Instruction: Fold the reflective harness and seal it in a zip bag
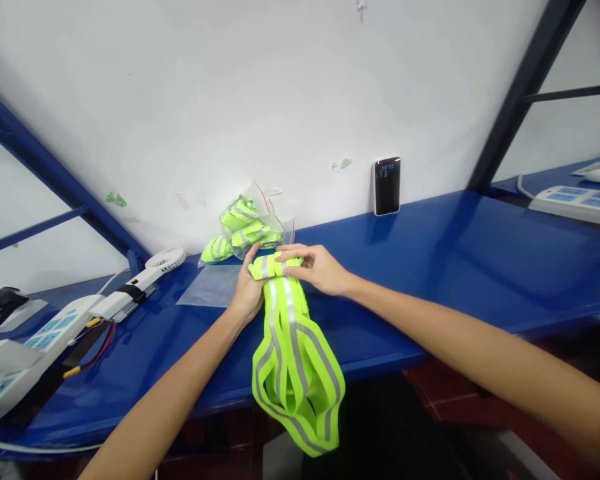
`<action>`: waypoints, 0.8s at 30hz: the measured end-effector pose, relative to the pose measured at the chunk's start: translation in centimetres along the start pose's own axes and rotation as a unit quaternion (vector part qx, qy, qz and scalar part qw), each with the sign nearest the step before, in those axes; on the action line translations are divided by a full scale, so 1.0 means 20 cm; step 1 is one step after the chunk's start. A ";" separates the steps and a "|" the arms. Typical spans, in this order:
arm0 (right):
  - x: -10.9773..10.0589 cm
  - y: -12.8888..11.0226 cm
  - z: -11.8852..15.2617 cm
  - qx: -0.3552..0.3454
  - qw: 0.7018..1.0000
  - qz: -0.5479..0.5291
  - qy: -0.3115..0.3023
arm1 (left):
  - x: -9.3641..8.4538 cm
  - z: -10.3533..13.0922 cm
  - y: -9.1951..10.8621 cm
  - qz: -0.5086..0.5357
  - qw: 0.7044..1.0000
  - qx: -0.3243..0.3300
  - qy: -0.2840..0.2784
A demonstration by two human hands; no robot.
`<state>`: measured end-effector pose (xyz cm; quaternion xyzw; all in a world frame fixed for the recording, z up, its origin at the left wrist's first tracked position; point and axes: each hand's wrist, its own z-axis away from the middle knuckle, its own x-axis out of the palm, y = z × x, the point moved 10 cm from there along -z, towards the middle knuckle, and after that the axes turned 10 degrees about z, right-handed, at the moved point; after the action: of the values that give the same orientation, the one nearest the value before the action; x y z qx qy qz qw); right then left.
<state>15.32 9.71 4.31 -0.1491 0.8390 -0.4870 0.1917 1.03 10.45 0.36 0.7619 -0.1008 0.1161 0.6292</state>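
A neon yellow-green reflective strap (300, 353) with grey stripes is gathered between my two hands, its top part folded or wrapped into a band. My left hand (250, 287) grips the folded end from the left, with some fingers behind it. On the other side, my right hand (317, 267) pinches the same folded part between thumb and fingers. Loose loops of the strap hang down past the table's front edge. Just behind my hands, clear zip bags (250, 223) hold more straps of this kind. A flat clear bag (210, 285) lies left of my left hand.
A phone-like device (387, 187) leans upright against the white wall. To the left are a small white fan (165, 259), a white power strip (45, 340) and cables with yellow connectors (73, 372). Another power strip (580, 203) sits far right. The blue table (430, 267) ends in front of me.
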 end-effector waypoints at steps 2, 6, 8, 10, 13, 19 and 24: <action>-0.01 -0.01 -0.01 -0.017 1.000 0.003 0.014 | 0.01 0.00 -0.05 0.041 0.998 -0.041 0.015; -0.07 -0.03 -0.02 -0.040 0.997 0.046 0.053 | 0.05 0.03 -0.14 0.039 0.990 -0.136 -0.014; -0.10 -0.03 -0.02 -0.047 0.994 0.066 0.067 | 0.08 0.04 -0.16 0.026 0.987 -0.155 -0.041; -0.11 -0.04 -0.01 -0.046 0.993 0.080 0.068 | 0.10 0.05 -0.15 0.026 0.987 -0.148 -0.058; -0.11 -0.05 0.00 -0.038 0.993 0.093 0.066 | 0.13 0.06 -0.15 0.030 0.984 -0.156 -0.076; -0.11 -0.08 0.01 -0.050 0.988 0.125 0.071 | 0.16 0.11 -0.16 0.034 0.971 -0.211 -0.103; -0.11 -0.06 0.00 -0.066 0.986 0.132 0.074 | 0.16 0.10 -0.15 0.014 0.976 -0.187 -0.107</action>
<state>17.29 10.01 5.79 -0.0130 0.8933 -0.4109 0.1817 4.97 9.09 -1.82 0.6372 -0.1979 0.0222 0.7445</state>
